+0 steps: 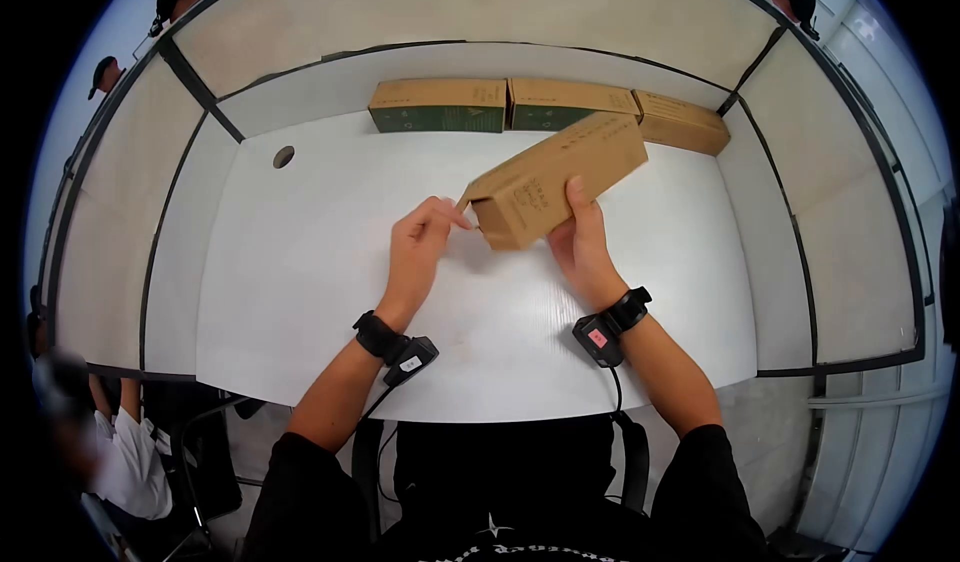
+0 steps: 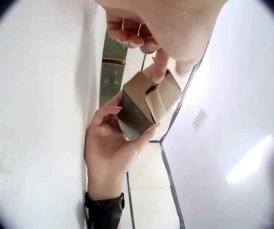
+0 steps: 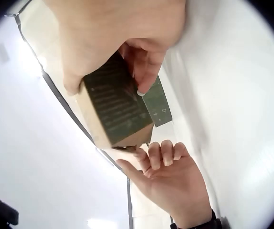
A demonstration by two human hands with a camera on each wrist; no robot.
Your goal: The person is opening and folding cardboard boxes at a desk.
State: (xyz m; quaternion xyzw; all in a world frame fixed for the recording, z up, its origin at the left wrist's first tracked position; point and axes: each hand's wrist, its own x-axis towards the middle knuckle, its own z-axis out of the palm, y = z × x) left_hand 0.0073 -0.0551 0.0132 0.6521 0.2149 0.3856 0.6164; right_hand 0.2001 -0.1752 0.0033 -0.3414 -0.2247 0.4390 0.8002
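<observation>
One counter [image 1: 300,292]: near edge is curving outward; white surface is stretching wide left and right. One left hand [image 1: 418,240]: fingers loosely bent, index is touching an end flap [image 2: 163,99]. One right hand [image 1: 584,250]: is gripping one box [image 1: 555,177] above the counter. Three more boxes [image 1: 438,107]: are lining the back wall [image 1: 310,99].

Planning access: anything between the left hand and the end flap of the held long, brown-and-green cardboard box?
Nothing visible: the fingers of the left hand are right at the end flap; the right hand grips the box.
</observation>
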